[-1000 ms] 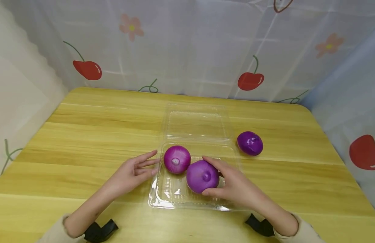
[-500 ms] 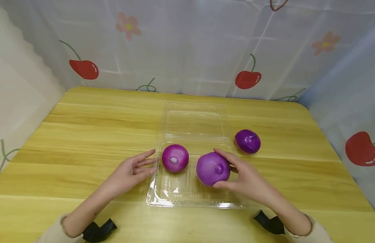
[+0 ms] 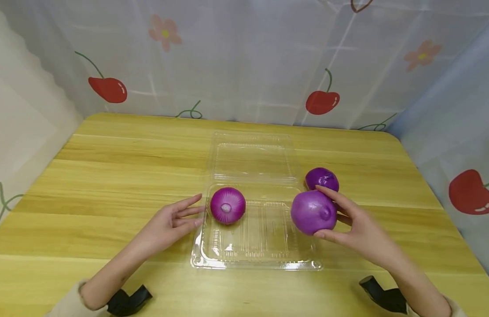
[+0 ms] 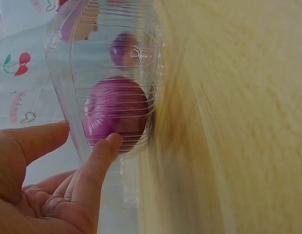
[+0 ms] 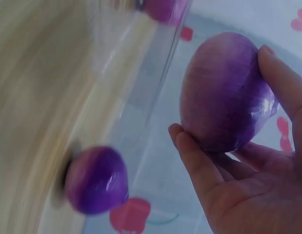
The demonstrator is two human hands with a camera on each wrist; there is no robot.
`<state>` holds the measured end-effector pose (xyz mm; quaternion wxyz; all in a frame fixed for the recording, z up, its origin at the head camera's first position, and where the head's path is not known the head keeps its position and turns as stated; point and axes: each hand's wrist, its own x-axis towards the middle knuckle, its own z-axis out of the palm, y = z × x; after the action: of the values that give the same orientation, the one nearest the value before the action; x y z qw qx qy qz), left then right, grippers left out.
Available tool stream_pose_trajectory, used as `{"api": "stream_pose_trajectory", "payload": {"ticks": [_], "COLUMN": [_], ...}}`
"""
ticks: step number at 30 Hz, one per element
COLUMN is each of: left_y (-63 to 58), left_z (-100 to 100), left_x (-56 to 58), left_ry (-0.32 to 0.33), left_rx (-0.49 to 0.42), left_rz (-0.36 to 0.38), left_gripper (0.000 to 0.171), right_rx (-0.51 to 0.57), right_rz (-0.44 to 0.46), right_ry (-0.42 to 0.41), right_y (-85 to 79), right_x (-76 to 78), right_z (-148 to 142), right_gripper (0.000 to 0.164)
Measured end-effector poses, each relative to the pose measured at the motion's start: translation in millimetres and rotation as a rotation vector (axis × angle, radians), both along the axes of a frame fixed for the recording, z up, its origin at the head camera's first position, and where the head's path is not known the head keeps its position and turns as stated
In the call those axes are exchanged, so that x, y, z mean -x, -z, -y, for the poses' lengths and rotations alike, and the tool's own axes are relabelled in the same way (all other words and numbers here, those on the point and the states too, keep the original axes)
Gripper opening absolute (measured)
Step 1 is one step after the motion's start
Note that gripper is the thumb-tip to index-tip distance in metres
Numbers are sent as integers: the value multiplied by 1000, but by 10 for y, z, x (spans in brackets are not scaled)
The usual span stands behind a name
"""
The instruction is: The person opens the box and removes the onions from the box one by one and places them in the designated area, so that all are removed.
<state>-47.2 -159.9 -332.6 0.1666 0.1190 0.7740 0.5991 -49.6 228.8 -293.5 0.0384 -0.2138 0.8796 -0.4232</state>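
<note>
My right hand (image 3: 357,224) holds a purple onion (image 3: 312,212) between thumb and fingers, raised over the right edge of a clear plastic clamshell box (image 3: 264,259). In the right wrist view the held onion (image 5: 224,92) is well above the table. Inside the box, at its left, sits a pinkish-purple onion (image 3: 227,206). My left hand (image 3: 169,224) rests its extended fingers at the box's left side; in the left wrist view its fingertips lie against the ribbed wall and rim. Another purple onion (image 3: 321,177) lies on the table, partly hidden behind the held one.
The box's lid (image 3: 254,160) lies folded back flat behind its base on the wooden table (image 3: 129,176). A curtain (image 3: 236,57) printed with cherries and flowers hangs along the back and both sides.
My right hand has lifted the purple onion from the middle of the box and carried it right to the box's right edge. My left hand stays at the box's left side.
</note>
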Motion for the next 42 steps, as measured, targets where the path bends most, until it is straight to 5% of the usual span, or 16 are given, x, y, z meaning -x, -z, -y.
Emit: {"api": "stream_pose_trajectory", "payload": {"ticks": [15,42], "left_y": [-12,8], "left_z": [7,6], "left_x": [2,5], "left_ry": [6,0], "left_rx": [8,20], "left_rz": [-14,-14], "left_gripper": [60,61], "right_rx": [0,-213], "right_rz": [47,119], "right_ry": [63,3], "right_y": [176,445], "right_x": [20,88], "right_z": [-544,-579], "right_gripper": [74,73]}}
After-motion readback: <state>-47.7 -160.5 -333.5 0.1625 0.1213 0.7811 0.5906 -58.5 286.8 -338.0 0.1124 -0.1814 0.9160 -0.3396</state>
